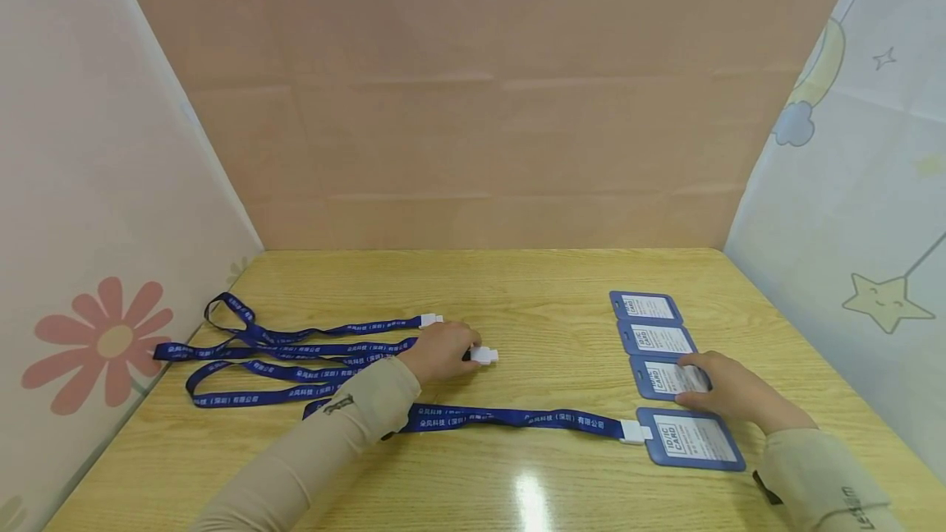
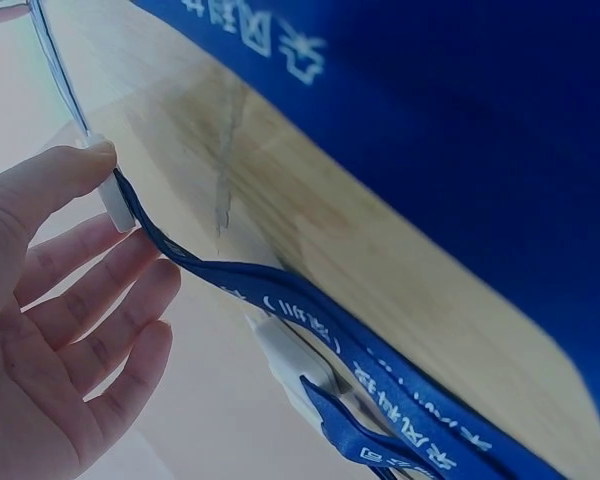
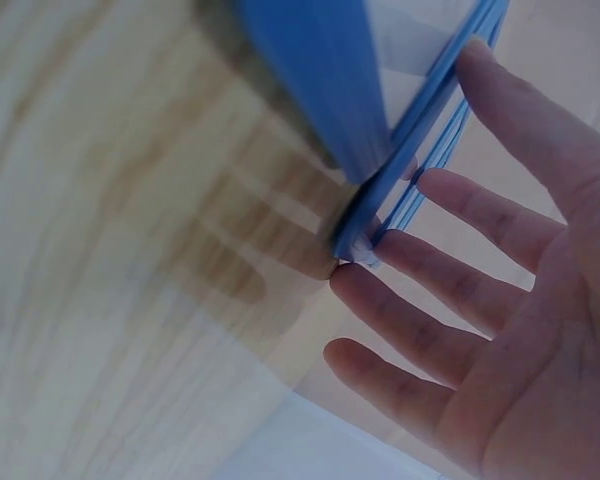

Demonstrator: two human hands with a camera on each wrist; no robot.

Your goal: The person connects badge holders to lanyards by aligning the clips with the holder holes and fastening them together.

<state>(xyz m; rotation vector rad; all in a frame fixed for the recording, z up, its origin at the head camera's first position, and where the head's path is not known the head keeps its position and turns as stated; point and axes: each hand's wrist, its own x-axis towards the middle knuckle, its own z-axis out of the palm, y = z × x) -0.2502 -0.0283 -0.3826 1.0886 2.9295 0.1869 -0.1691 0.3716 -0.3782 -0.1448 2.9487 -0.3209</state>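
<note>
My left hand (image 1: 442,351) pinches the white clip (image 2: 118,200) at the end of a dark blue printed lanyard, thumb on one side and fingers on the other. The clip's white tip (image 1: 484,355) sticks out to the right of the hand. My right hand (image 1: 727,391) holds a blue ID card holder (image 1: 652,377) by its right side, thumb on the near edge in the head view. The right wrist view shows the thumb on one face of that holder (image 3: 405,165) and fingertips at its edges. Nearer me, another card holder (image 1: 695,439) lies joined to a lanyard (image 1: 510,419).
Two more blue card holders, a far one (image 1: 646,305) and a middle one (image 1: 658,339), lie in line beyond the held one. Other blue lanyards (image 1: 244,396) spread over the left of the wooden table (image 1: 517,286), one with a white clip (image 1: 430,320). Walls enclose three sides.
</note>
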